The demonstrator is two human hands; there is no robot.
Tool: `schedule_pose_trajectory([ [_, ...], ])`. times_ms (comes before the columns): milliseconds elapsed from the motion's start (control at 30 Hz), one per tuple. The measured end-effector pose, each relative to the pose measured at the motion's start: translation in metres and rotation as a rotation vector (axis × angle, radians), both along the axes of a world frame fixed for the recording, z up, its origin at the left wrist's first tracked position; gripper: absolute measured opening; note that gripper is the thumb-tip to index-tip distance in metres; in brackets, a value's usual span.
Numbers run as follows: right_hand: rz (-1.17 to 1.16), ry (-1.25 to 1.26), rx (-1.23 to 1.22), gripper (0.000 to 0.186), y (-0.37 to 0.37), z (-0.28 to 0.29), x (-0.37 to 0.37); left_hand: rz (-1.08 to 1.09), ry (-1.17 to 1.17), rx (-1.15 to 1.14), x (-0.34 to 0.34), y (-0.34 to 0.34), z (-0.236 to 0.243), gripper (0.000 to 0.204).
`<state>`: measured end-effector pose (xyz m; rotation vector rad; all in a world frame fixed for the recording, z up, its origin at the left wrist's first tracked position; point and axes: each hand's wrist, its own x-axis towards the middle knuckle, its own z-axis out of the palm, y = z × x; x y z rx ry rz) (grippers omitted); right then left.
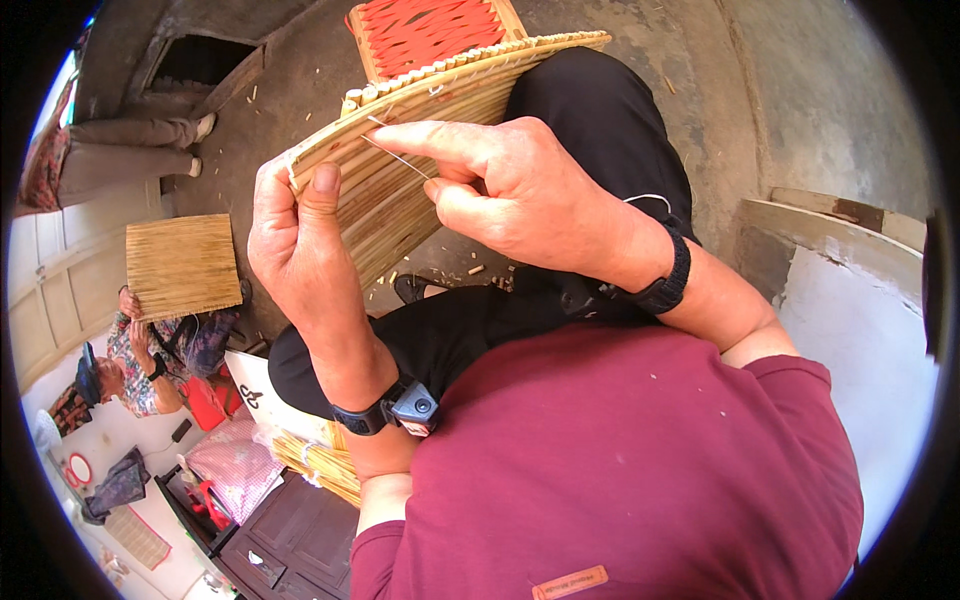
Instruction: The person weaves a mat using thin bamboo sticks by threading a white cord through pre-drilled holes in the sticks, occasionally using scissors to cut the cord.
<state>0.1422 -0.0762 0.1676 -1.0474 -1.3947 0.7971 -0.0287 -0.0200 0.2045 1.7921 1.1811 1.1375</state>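
A mat of pale straw-coloured stalks (400,185), laid side by side and stitched along a flat border strip, rests tilted across my knees. My left hand (305,235) grips its near left corner, thumb on top and the fingers underneath. Over the border, my right hand (505,190) points its index finger at the strip, with the fingertip touching or just above it. A thin pale thread (398,157) runs taut from the strip to my right thumb, where it is pinched. Another bit of white thread (650,197) loops by my right wrist.
Beyond the mat stands a stool with a red woven seat (430,35). At left a seated person holds up a similar mat (182,265); another person's legs (130,160) show farther back. A stalk bundle (315,462) lies beside a dark cabinet (290,535). Offcuts litter the floor.
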Motion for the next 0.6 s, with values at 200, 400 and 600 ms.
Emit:
schedule_pose_trajectory([
  [200,0.076,0.092,-0.131,0.041,-0.002,0.009,0.000,0.001,-0.045,-0.029,-0.002,-0.001,0.000,0.020],
  [400,0.086,0.151,-0.157,0.042,-0.003,0.004,-0.005,0.005,-0.058,-0.032,-0.001,-0.002,0.000,0.020],
  [600,0.164,0.319,-0.302,0.038,-0.014,0.020,0.001,0.008,-0.012,-0.051,-0.003,-0.012,0.002,0.022],
])
